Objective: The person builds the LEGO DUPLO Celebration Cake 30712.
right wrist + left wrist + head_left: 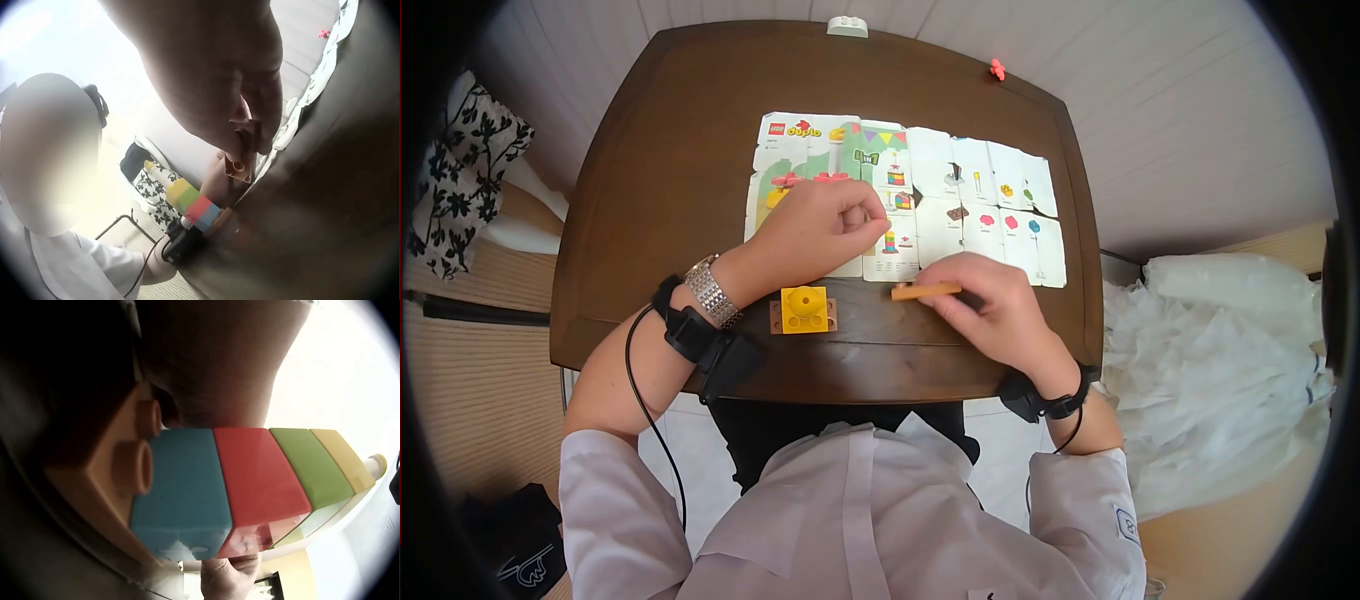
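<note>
A brown flat brick (925,290) is pinched by my right hand (995,305); in the right wrist view its hollow underside (239,167) shows below the right hand (219,75). Loosely curled over the booklet (990,235), my left hand (815,225) shows nothing in its fingers. Near the left wrist, an upright tower (805,310) is seen from above. The left wrist view shows its brown base (103,469) with round studs, then blue (181,481), red (256,475), green (312,465) and yellow (344,459) bricks. A candle-like piece (156,173) tops it.
A white studded brick (847,26) lies at the far table edge, and a small red piece (997,69) at the far right. Past the table's left side is a person's patterned clothing (475,170). White plastic material (1220,370) lies beyond the right side.
</note>
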`<action>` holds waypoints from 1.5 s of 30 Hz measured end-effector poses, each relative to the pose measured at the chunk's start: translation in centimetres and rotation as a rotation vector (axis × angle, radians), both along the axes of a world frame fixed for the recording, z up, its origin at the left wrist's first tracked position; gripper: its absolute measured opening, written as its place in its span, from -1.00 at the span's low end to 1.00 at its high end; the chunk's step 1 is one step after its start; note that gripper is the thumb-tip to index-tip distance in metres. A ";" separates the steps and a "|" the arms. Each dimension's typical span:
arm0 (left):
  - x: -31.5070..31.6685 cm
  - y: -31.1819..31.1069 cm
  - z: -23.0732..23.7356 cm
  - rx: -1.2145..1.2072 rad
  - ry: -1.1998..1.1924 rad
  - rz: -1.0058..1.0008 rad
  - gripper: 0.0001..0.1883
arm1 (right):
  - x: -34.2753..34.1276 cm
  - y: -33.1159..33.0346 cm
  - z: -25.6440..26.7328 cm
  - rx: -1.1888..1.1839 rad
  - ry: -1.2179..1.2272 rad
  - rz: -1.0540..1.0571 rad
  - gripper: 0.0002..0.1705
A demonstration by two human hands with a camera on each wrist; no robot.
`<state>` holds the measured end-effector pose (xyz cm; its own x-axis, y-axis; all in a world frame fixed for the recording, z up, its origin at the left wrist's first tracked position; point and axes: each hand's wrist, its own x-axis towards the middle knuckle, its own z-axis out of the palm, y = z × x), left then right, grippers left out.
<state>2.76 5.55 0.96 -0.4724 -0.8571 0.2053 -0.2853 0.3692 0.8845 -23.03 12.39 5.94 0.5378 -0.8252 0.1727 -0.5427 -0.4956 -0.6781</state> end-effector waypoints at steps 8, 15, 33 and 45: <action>0.2 -0.2 -0.2 -0.070 0.020 -0.018 -0.87 | -0.3 0.6 -0.9 -0.247 0.115 0.208 -0.70; -0.1 0.2 0.1 -0.044 0.016 -0.021 -0.87 | -1.0 1.2 -2.1 -0.426 0.195 0.146 -0.51; 0.1 0.1 -0.1 -0.055 -0.025 -0.023 -0.92 | -0.3 1.9 -1.9 -0.313 0.151 0.164 -0.47; 0.4 0.3 0.1 -0.093 -0.033 -0.052 -0.90 | 4.6 -16.2 1.0 -0.350 0.059 -0.076 -0.45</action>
<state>3.18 5.87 1.03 -0.5237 -0.8093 0.2661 -0.2922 0.4640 0.8362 -18.46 -3.80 6.98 0.4948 -0.7594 0.4226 -0.6201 -0.6492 -0.4406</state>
